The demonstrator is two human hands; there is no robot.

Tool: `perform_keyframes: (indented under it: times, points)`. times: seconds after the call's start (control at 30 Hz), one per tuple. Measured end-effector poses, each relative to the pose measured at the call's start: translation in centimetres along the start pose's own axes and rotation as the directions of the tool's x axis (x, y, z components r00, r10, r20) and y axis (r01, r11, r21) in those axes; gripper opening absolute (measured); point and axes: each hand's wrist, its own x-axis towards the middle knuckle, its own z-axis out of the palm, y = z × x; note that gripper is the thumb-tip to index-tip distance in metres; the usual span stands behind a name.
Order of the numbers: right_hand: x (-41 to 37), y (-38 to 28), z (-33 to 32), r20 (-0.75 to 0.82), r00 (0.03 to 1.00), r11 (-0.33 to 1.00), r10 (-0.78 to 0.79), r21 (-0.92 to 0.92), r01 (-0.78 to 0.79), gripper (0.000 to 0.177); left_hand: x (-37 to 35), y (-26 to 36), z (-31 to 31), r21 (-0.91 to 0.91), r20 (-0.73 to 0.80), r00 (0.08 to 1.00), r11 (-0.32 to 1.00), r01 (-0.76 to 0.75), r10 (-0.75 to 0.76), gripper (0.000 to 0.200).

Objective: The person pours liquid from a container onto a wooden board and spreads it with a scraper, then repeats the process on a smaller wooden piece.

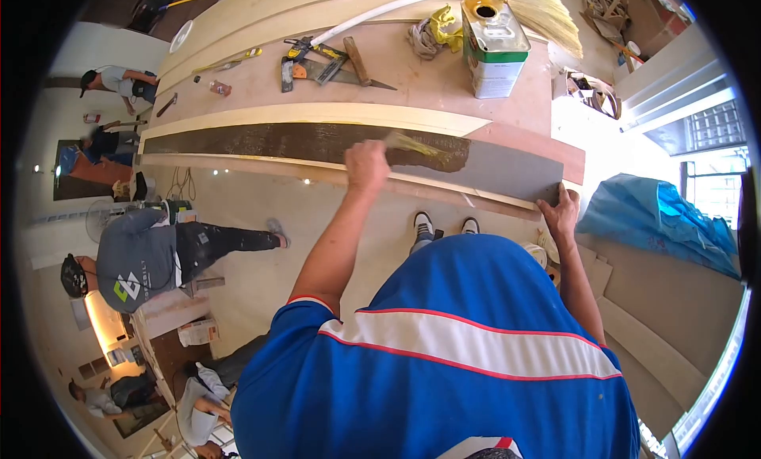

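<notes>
A long grey strip (pixel 507 172) lies across the work surface, its left and middle part coated with a wet-looking dark brown layer (pixel 301 139). Over the coated part my left hand (pixel 367 166) is closed around something blurred; pale yellowish streaks (pixel 416 147) run from it to the right across the brown. My right hand (pixel 561 209) grips the strip's right end at the near edge, thumb and fingers around it. Pale wooden strips (pixel 317 112) run along the far side of the grey one.
Behind stand an open metal can (pixel 495 55), a crumpled cloth (pixel 434 35), a straw broom (pixel 531 11), a hammer (pixel 357 61), clamps (pixel 297 59) and a small bottle (pixel 219 87). Blue sheeting (pixel 658 217) lies at the right. A co-worker in grey (pixel 139 261) and other people are at the left.
</notes>
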Motion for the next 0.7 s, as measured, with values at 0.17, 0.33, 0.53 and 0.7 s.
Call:
perform_keyframes:
  times: [0.17, 0.33, 0.53, 0.7]
  points:
    - [0.6, 0.9, 0.2, 0.034, 0.999, 0.999, 0.033, 0.026, -0.033, 0.077, 0.7, -3.7, 1.0, 0.088, 0.168, 0.886, 0.902, 0.423, -0.432, 0.012]
    - [0.6, 0.4, -0.3, 0.066, 0.997, 0.997, 0.044, 0.054, -0.048, 0.077, 1.3, 7.5, 1.6, 0.019, 0.389, 0.879, 0.957, 0.291, -0.275, 0.012]
    - [0.5, 1.3, 0.2, 0.06, 0.998, 0.999, 0.012, 0.038, -0.014, 0.078, 3.5, 16.7, 2.3, -0.229, 0.424, 0.905, 0.963, 0.141, -0.031, 0.019]
    - [-0.2, 1.9, -0.1, 0.055, 0.998, 0.998, 0.032, 0.055, -0.035, 0.079, 5.6, 9.7, 0.6, -0.186, 0.366, 0.914, 0.948, 0.257, -0.175, 0.021]
